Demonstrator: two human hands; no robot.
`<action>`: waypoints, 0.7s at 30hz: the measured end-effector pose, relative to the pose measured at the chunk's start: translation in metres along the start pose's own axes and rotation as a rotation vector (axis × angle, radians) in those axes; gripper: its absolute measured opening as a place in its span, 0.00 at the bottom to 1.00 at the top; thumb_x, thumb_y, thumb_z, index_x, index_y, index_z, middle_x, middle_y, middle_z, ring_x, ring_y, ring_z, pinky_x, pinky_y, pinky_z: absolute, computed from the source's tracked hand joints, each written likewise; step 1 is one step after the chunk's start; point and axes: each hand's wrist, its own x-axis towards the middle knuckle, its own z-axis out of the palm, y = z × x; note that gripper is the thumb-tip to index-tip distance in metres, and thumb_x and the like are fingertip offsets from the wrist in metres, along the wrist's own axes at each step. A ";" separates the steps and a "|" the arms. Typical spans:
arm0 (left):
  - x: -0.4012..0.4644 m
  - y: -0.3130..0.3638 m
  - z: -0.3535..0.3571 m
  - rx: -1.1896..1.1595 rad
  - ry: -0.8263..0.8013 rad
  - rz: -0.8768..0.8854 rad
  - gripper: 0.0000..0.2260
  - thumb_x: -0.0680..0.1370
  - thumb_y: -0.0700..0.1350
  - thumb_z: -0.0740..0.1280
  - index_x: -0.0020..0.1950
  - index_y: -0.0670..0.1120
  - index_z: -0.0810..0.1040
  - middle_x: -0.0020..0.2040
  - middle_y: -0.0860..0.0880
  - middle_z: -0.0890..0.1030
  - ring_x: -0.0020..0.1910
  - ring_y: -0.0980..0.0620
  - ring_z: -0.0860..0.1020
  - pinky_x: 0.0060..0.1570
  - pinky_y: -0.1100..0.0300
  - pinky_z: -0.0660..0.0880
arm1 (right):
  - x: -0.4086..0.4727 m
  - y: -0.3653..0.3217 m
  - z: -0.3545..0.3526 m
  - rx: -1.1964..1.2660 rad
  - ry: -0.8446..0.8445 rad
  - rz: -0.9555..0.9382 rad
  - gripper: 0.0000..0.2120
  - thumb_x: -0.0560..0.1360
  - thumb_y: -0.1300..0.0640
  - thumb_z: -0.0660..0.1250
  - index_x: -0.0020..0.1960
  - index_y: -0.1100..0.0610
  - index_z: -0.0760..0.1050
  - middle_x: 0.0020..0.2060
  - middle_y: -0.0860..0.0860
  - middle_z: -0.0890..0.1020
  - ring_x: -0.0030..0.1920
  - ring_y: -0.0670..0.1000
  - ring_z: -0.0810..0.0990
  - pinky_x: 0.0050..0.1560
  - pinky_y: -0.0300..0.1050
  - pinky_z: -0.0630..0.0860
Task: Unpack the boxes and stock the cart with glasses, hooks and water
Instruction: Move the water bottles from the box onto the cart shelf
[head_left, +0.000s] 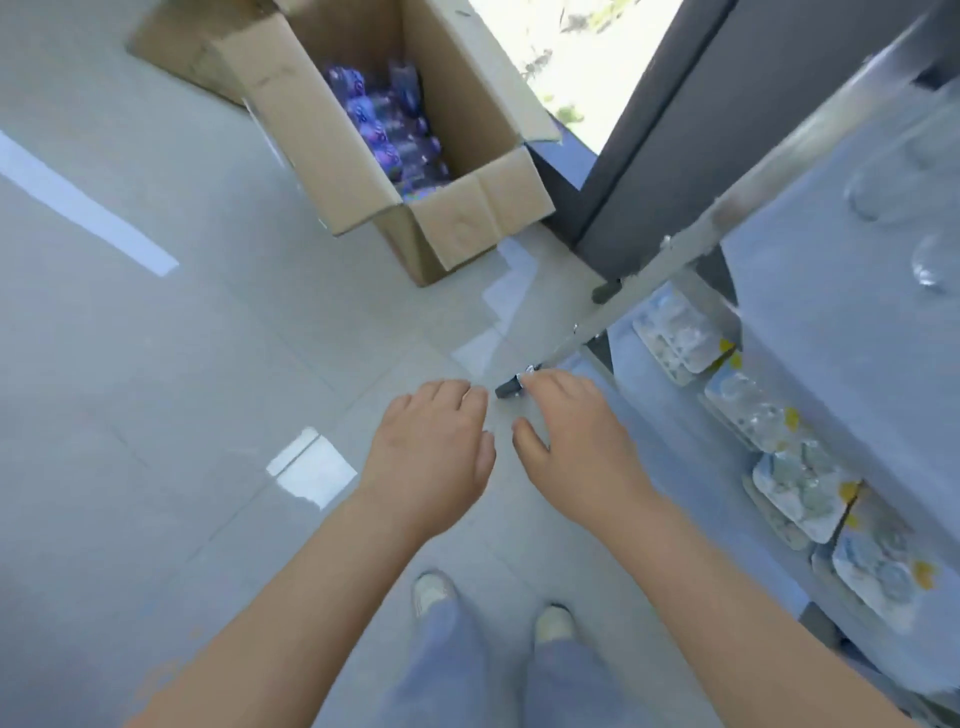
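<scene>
Your floor (156, 364) of pale glossy tiles fills most of the view. Your cart (831, 312) stands at 3 o'clock, its metal frame rail running diagonally from 1 o'clock down toward centre. On its top shelf, at 2 o'clock, clear glasses (930, 270) show, blurred. On the lower shelf, from 3 to 5 o'clock, packs of hooks (800, 488) lie in a row, some overlapping. An open box (467, 218) sits on the floor at 12 o'clock, flaps spread, with water bottles (395, 135) in purple labels inside. Your left hand (434, 447) hovers at centre, palm down, fingers relaxed and loosely together, holding nothing. Your right hand (566, 441) is just beside it, toward 3 o'clock, fingers spread and relaxed, holding nothing; its fingertips are near a cart caster (511, 387), contact cannot be told. Your shoes (434, 592) show at 6 o'clock.
</scene>
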 end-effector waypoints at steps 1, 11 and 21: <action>0.004 -0.009 -0.020 0.015 0.024 -0.002 0.19 0.70 0.50 0.54 0.45 0.42 0.81 0.40 0.47 0.82 0.37 0.47 0.81 0.34 0.57 0.77 | 0.011 -0.015 -0.011 0.022 0.010 0.004 0.16 0.73 0.56 0.60 0.58 0.63 0.76 0.53 0.55 0.79 0.54 0.59 0.76 0.53 0.50 0.73; 0.128 -0.092 -0.124 0.103 -0.071 -0.103 0.18 0.81 0.53 0.52 0.66 0.46 0.69 0.62 0.50 0.73 0.62 0.49 0.72 0.57 0.56 0.69 | 0.164 -0.055 -0.046 0.202 -0.066 0.093 0.17 0.78 0.57 0.59 0.66 0.60 0.69 0.63 0.51 0.72 0.65 0.51 0.67 0.61 0.39 0.63; 0.299 -0.193 -0.193 -0.017 -0.214 -0.280 0.17 0.81 0.52 0.54 0.67 0.47 0.67 0.65 0.49 0.71 0.65 0.48 0.70 0.59 0.56 0.69 | 0.372 -0.066 -0.055 0.214 -0.188 0.174 0.15 0.77 0.57 0.61 0.62 0.61 0.71 0.60 0.53 0.73 0.63 0.55 0.70 0.60 0.44 0.68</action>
